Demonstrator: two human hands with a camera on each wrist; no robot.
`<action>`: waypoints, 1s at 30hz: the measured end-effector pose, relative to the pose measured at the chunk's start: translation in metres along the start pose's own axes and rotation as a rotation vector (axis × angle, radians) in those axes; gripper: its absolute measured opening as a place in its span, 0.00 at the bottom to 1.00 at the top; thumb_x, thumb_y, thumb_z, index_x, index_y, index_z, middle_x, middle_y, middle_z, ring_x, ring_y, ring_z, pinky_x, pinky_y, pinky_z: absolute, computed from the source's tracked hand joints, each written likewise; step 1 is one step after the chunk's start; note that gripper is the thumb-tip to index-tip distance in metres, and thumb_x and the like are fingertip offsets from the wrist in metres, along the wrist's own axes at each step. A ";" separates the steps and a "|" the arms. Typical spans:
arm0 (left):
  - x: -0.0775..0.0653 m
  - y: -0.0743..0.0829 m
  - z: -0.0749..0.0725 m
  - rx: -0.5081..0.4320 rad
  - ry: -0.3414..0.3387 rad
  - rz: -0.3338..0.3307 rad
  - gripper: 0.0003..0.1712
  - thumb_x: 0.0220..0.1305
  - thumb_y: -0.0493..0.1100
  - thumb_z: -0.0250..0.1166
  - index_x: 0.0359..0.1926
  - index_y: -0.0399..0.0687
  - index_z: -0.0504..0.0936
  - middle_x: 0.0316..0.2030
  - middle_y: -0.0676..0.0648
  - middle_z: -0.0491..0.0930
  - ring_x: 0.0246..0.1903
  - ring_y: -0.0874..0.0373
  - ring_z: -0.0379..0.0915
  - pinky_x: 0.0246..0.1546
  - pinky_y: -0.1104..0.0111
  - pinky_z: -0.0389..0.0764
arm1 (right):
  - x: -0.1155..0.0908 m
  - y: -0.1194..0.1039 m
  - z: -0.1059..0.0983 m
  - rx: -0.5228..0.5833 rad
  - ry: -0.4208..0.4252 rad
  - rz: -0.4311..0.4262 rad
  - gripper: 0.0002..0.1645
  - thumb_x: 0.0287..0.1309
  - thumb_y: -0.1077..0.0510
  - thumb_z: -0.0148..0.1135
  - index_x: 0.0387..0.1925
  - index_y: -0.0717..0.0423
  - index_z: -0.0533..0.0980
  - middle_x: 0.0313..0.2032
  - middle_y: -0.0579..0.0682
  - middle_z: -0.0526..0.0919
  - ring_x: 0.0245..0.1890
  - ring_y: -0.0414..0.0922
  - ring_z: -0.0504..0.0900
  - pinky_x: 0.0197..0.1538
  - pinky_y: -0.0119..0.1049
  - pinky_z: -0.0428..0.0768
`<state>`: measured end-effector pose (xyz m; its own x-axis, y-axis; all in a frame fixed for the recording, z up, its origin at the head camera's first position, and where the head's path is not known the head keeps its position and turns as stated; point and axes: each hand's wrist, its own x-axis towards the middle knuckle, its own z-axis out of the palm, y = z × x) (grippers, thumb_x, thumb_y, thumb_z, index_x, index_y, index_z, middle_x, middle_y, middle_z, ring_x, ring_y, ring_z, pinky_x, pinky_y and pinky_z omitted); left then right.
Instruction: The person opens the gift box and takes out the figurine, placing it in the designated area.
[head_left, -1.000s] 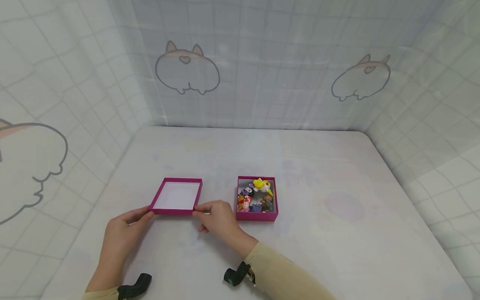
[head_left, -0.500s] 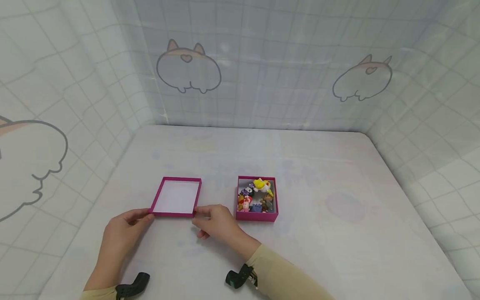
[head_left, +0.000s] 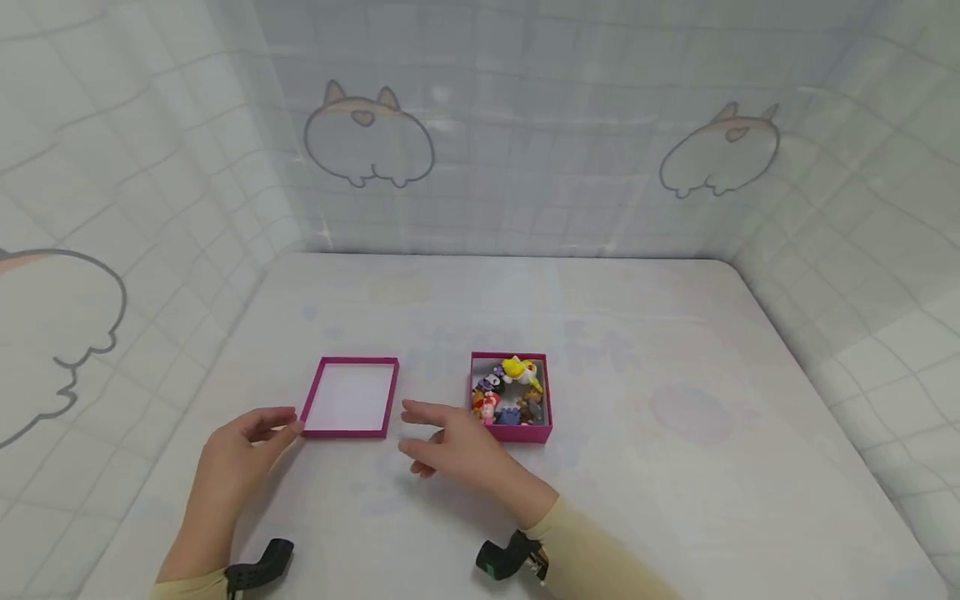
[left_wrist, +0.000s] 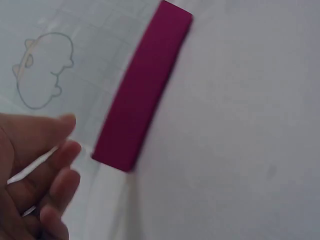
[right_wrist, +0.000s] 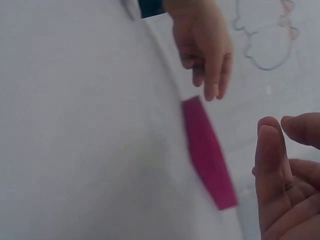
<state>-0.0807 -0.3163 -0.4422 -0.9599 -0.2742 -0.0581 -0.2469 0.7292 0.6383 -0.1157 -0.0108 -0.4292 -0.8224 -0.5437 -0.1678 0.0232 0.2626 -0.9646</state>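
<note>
A shallow magenta box lid lies on the table with its white inside facing up. At its near left corner is my left hand; in the left wrist view a gap shows between the fingertips and the lid's magenta side. My right hand hovers right of the lid, thumb and fingers spread, holding nothing. Behind that hand sits the matching magenta box, open at the top. Several small colourful toy figurines lie inside it, one with a yellow top.
The white table extends around both box parts. A tiled-pattern curtain with cartoon corgi outlines encloses the back and sides. Dark wrist devices are strapped at both cuffs.
The right hand has let go of the lid's near right corner and moved right, its fingers spreading. The left hand has come off the near left corner. The figurine box stays put.
</note>
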 end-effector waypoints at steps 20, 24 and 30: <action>0.036 0.094 0.054 -0.305 -0.390 0.311 0.38 0.56 0.60 0.73 0.65 0.56 0.73 0.59 0.47 0.76 0.52 0.51 0.77 0.48 0.60 0.83 | -0.048 0.022 -0.131 -0.101 0.401 -0.064 0.18 0.63 0.49 0.67 0.52 0.52 0.82 0.45 0.46 0.84 0.41 0.53 0.83 0.44 0.47 0.83; 0.038 0.107 0.072 -0.346 -0.477 0.342 0.44 0.54 0.55 0.76 0.70 0.58 0.68 0.64 0.48 0.71 0.58 0.50 0.73 0.55 0.55 0.78 | -0.047 0.039 -0.144 -0.061 0.439 -0.050 0.19 0.64 0.50 0.66 0.53 0.54 0.81 0.45 0.48 0.83 0.41 0.55 0.83 0.44 0.48 0.84; 0.045 0.118 0.095 -0.356 -0.611 0.432 0.65 0.47 0.54 0.81 0.78 0.65 0.47 0.74 0.49 0.54 0.69 0.44 0.58 0.62 0.50 0.71 | -0.047 0.055 -0.151 0.022 0.476 -0.014 0.21 0.63 0.51 0.67 0.53 0.58 0.80 0.45 0.51 0.82 0.39 0.52 0.83 0.42 0.39 0.83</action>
<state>-0.1659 -0.1834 -0.4420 -0.8890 0.4482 -0.0933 0.1184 0.4218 0.8989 -0.1615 0.1501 -0.4440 -0.9917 -0.1196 -0.0475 0.0178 0.2380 -0.9711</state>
